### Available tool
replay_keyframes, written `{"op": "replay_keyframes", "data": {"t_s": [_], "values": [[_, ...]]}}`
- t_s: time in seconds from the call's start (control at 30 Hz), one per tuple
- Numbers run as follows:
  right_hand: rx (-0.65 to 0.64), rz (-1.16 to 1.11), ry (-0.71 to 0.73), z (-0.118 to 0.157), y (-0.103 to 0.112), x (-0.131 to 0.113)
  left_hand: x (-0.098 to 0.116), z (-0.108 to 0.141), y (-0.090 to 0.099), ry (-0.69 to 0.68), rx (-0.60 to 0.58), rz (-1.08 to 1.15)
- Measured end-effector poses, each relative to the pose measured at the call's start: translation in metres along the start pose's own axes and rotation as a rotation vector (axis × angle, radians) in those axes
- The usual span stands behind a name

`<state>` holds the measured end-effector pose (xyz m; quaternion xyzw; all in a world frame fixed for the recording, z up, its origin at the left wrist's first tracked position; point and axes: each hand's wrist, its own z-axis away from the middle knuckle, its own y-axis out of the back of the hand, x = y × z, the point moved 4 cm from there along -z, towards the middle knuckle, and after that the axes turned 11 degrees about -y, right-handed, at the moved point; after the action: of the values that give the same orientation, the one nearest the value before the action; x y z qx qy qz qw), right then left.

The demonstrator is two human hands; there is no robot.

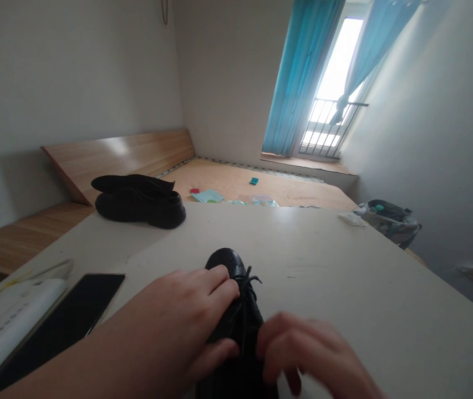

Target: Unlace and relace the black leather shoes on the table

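Observation:
A black lace-up shoe (225, 259) lies on the white table (323, 266), its toe pointing away from me and its laces tied in a bow near the front. My left hand (186, 316) is closed on the shoe's left side, with the fingers over its upper and the thumb near the laces. Against the right side, close to the shoe's opening, is my right hand (303, 349), its fingers bent and blurred. Whether they grip anything cannot be made out. The rear of the shoe is dark and runs off the bottom edge.
Another black shoe (140, 206) with a dark flat piece on it stands at the table's far left. A black phone (70, 310) and a white device (15, 321) lie at the near left. A white packet (351, 219) is at the far right edge, beside a bag (392, 221).

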<state>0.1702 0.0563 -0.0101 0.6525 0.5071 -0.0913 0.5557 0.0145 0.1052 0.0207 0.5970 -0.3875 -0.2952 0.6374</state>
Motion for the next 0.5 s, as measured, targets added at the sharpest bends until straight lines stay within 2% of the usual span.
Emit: {"op": "replay_keyframes", "data": {"t_s": [0.07,0.13,0.17,0.27,0.37,0.5], "values": [[0.12,0.046,-0.213,-0.019,0.021,0.005,0.0,0.0,0.0,-0.01,0.004,0.04],[0.113,0.122,-0.369,-0.032,0.026,0.02,0.0,0.0,-0.001,-0.002,0.01,0.089],[0.065,0.137,-0.411,-0.037,0.023,0.028,0.0,0.0,-0.001,0.007,0.015,0.11],[-0.086,0.038,-0.438,-0.043,0.008,0.05,-0.001,-0.001,-0.002,0.044,0.011,0.181],[-0.13,-0.145,-0.444,-0.038,0.0,0.06,-0.002,-0.003,-0.003,0.079,-0.009,0.275],[-0.168,-0.291,-0.467,-0.033,0.0,0.065,-0.003,-0.001,-0.007,0.08,-0.023,0.383]]}}
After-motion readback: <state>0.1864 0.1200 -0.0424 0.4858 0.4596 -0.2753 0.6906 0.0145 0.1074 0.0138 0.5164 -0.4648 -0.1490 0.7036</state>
